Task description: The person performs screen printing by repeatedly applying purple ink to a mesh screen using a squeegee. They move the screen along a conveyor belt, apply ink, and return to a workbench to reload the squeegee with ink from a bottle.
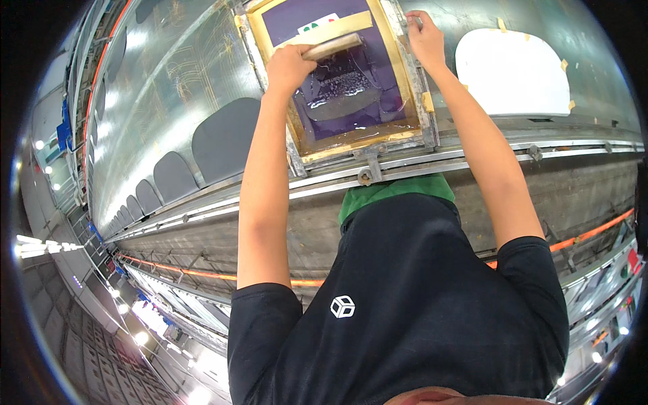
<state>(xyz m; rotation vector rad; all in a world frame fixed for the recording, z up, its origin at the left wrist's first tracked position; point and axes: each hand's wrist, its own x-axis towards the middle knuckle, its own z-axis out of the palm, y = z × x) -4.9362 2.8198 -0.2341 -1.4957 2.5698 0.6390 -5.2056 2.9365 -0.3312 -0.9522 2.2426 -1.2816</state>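
A screen printing frame [426,125] with a purple mesh and tan taped borders lies on the long table in front of me. My left hand [290,67] is wrapped round a squeegee [335,46] with a pale handle, held slantwise over the mesh. Dark, wet ink [341,84] glistens on the mesh below it. At the frame's right rail is my right hand [425,42], its fingers curled in against the rail's outer edge. A pale strip [331,30] crosses the mesh beyond the squeegee.
A white rounded panel [513,73], held by bits of tape, lies to the right. Several dark grey rounded panels [226,138] line the table's near edge leftward. A metal rail [466,162] with a clamp [366,174] runs along that edge. Behind me stretches an orange line [587,234].
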